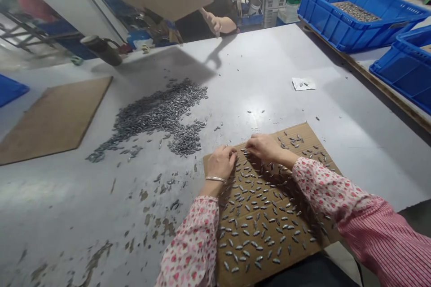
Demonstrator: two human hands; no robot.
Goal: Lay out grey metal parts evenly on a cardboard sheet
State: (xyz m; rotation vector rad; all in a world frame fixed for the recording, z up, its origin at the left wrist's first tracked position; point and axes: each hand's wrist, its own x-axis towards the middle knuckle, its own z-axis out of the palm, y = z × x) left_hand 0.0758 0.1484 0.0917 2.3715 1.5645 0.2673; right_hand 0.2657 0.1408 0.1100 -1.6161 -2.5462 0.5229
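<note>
The left hand (220,163) and the right hand (264,148) are held low over a brown cardboard sheet (303,131), near its far edge. The fingers of both hands are bent and kept close together, not spread. Their tips are at or just beside small grey metal pieces (247,232), which lie apart on the sheet, but no pinch can be made out. Soft, slow touches are best, so that the pieces are not bumped. A big heap (151,116) is seen on the grey table (269,98).
</note>
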